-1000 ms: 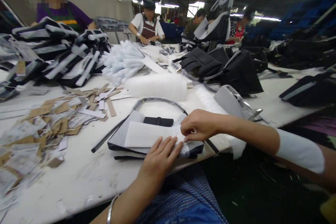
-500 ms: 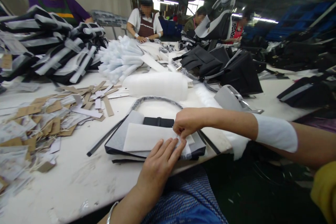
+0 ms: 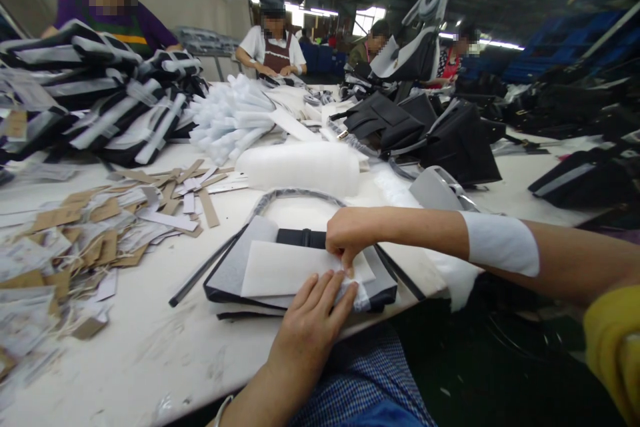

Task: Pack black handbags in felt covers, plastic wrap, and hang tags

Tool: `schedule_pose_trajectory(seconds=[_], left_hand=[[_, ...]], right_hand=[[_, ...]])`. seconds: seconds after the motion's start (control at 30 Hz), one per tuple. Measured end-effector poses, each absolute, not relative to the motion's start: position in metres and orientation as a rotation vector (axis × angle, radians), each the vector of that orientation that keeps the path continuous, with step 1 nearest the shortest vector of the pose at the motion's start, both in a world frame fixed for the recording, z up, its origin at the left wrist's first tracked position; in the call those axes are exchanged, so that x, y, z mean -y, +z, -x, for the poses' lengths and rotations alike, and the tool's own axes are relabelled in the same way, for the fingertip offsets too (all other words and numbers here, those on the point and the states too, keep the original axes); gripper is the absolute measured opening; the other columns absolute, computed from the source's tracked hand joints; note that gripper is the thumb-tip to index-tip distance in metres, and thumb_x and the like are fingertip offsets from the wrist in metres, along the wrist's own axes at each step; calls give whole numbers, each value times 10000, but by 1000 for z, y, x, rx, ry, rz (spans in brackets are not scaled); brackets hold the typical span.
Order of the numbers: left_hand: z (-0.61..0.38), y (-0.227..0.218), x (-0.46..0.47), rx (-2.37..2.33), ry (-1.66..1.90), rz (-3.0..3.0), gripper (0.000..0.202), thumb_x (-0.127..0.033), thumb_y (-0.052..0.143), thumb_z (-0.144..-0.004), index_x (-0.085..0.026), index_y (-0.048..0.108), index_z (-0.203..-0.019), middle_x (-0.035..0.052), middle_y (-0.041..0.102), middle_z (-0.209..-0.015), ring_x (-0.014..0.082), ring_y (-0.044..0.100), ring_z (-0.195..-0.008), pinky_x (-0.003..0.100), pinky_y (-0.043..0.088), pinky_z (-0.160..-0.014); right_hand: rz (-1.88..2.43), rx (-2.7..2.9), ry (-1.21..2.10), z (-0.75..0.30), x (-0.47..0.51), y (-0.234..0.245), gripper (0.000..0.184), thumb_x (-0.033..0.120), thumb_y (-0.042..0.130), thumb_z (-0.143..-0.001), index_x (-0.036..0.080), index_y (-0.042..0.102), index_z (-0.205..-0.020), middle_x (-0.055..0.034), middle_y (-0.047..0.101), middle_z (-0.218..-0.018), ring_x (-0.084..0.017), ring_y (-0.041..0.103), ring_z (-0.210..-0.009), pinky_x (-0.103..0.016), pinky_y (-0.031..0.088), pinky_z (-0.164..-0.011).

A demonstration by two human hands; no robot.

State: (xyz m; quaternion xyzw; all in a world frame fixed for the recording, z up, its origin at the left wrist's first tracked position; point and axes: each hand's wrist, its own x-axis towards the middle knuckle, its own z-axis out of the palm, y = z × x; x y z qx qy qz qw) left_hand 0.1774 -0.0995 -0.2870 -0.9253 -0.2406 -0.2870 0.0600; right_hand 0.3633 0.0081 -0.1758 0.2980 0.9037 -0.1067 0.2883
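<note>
A black handbag [image 3: 227,297] lies flat on the table before me, its arched handle [image 3: 300,193] wrapped in clear plastic. Thin grey-white paper [image 3: 227,270] covers its upper side, and on that rests a white foam sheet [image 3: 280,270]. My left hand [image 3: 313,320] lies flat over the sheet's lower edge with fingers stretched out. Just above it, my right hand [image 3: 353,233] is closed, its fingertips pressed together against the sheet's right part. What they pinch is hidden. A clear, shiny strip [image 3: 361,299] runs from near both hands' fingertips toward the bag's front edge.
Paper tags [image 3: 105,213] are strewn at the left, below stacked wrapped bags [image 3: 100,93]. Beyond my bag lie a white foam roll [image 3: 300,167] and a bundle of foam strips [image 3: 233,117]. Black bags [image 3: 425,127] crowd the right. Several co-workers [image 3: 273,47] are across the table.
My right fingertips have shifted slightly down along the foam sheet, near the left fingertips. The left hand stays flat in place. The view has tilted slightly.
</note>
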Motion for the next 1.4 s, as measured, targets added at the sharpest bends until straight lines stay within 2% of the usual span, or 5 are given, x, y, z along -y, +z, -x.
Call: schedule_pose_trajectory(seconds=[0.37,0.67,1.03,1.23,1.4], left_hand=[[-184,-299,101,760,-1040,2691,358,-243,397,-1027,-273,585,-1330,25,625,-1345,178,574,-1235,347,416,-1100],[-183,-293,100,762,-1012,2699,372,-280,346,-1044,-283,595,-1321,12,632,-1338,164,575,-1235,332,431,-1083],[-180,-294,103,748,-940,2617,371,-272,377,-1039,-314,565,-1355,-19,598,-1385,150,561,-1256,318,428,-1095],[-183,-296,103,749,-1033,2593,382,-253,350,-1043,-308,586,-1338,-22,602,-1381,151,564,-1254,313,392,-1116],[-185,-299,102,775,-1111,2615,399,-267,314,-1050,-313,602,-1323,-30,616,-1363,143,572,-1242,304,362,-1131]], right_hand=[[-962,-2478,-330,-386,-38,-197,462,677,760,-655,218,715,-695,17,661,-589,-124,484,-525,-261,221,-542],[-1317,-2423,-973,-419,-58,-230,440,516,870,-543,158,673,-707,68,584,-574,-93,470,-547,-224,312,-547],[-1653,-2461,-1126,-435,-31,-223,490,508,556,-879,140,693,-1172,-95,753,-978,-203,674,-861,-275,485,-778],[-1638,-2242,-1175,-423,-2,-219,990,590,817,-589,238,479,-1449,-115,628,-1302,-289,632,-1077,-332,462,-927],[-1766,-2116,-1462,-421,-12,-230,870,526,867,-524,182,636,-1289,-89,647,-1185,-253,610,-1040,-294,463,-881]])
